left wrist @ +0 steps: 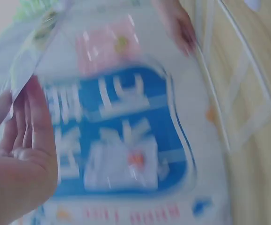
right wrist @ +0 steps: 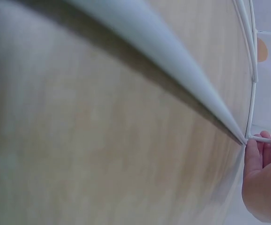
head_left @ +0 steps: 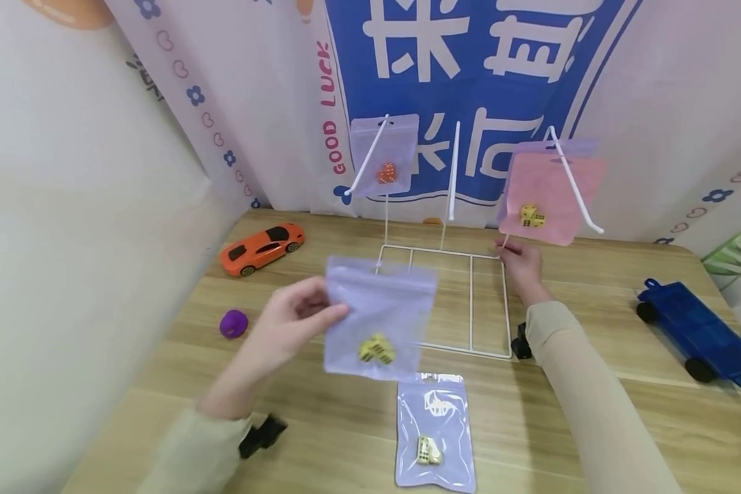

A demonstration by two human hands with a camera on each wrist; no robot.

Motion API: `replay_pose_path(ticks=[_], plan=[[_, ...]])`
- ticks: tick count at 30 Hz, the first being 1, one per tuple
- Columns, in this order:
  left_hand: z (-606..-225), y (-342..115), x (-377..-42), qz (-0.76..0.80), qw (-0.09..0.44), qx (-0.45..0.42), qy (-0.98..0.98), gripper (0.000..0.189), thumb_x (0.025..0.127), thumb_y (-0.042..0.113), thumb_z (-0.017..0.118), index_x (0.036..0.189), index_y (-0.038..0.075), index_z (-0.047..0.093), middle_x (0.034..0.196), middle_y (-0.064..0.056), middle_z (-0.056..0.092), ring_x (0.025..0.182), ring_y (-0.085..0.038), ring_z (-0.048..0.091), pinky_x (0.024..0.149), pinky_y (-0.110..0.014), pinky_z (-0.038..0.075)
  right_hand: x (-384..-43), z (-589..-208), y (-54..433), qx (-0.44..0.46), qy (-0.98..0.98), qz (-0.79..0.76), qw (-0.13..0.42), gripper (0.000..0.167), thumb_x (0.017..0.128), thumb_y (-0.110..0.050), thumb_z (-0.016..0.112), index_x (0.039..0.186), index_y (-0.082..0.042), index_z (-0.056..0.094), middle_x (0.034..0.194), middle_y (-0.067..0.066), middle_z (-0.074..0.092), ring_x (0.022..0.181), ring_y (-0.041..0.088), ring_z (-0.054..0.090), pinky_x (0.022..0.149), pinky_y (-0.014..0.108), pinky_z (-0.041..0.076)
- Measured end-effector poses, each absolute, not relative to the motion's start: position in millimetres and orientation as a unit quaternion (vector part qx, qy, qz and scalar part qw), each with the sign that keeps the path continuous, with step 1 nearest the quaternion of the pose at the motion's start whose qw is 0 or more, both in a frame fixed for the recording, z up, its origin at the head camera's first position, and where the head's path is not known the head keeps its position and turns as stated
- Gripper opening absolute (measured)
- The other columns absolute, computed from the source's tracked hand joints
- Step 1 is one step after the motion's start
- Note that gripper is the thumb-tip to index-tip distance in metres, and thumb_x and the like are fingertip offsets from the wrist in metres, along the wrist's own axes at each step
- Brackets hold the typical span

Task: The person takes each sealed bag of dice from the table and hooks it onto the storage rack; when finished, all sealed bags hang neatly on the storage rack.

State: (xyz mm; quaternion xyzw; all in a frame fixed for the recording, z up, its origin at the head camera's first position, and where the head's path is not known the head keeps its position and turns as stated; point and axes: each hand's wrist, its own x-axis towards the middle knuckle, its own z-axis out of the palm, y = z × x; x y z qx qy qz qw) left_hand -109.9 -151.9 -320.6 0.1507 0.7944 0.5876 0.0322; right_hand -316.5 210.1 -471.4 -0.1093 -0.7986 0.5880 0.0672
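At eight o'clock on the wooden tabletop, with the dial set as the person faces it, I see a small purple object, and near it, at nine, an orange toy car. Between seven and eight is the left hand, its thumb and fingers pinching a lilac bag by the left edge. That bag is raised off the wood at six o'clock, near the dial's centre, with yellow dice at its bottom. At twelve, a hanging bag, also lilac, with orange dice inside, is threaded on the left prong of a white wire rack, before a printed cloth. A flat bag, lilac too, lies between five and six with pale dice inside. At three, the right hand grasps the rack's far right corner, fingers and thumb pinching the thin wire. Above that hand, between two and three, a pink bag of yellow dice hangs on the right prong, another lilac bag behind it. Farthest right, between three and four, stands a blue wheeled toy.
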Motion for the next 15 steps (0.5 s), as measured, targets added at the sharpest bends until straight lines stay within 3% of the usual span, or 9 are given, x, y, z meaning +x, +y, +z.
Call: replay_pose_path(ticks=[5,12,15], plan=[[-305.7,-107.7,-135.6,0.633,0.057,0.167,0.754,0.02,0.092,0.005,0.064,0.108,-0.007,0.061,0.099,-0.02,0.068,0.077,-0.01,0.066,0.07,-0.025,0.06,-315.4,-471.9,210.8,-0.118,-0.807,0.574,0.075,0.029,0.092,-0.006,0.062,0.119,0.004,0.067,0.105,0.009,0.073,0.068,-0.009,0.053,0.067,0.005,0.047],[-304.4,-83.4,-160.8,0.657,0.064,0.167,0.732,0.018,0.094,0.008,0.063,0.108,-0.004,0.062,0.096,-0.009,0.068,0.078,-0.01,0.064,0.07,-0.023,0.059,-318.7,-472.2,209.4,-0.125,-0.81,0.568,0.077,0.031,0.093,-0.011,0.061,0.12,0.004,0.066,0.122,0.024,0.066,0.073,-0.011,0.05,0.072,0.006,0.045],[-306.4,-80.9,-168.3,0.659,0.064,0.159,0.732,0.018,0.095,0.008,0.062,0.108,-0.004,0.061,0.093,-0.005,0.068,0.076,-0.01,0.062,0.068,-0.022,0.058,-319.1,-472.7,211.1,-0.119,-0.809,0.571,0.08,0.03,0.092,-0.009,0.061,0.119,0.005,0.067,0.108,0.014,0.072,0.071,-0.009,0.052,0.07,0.007,0.047]])
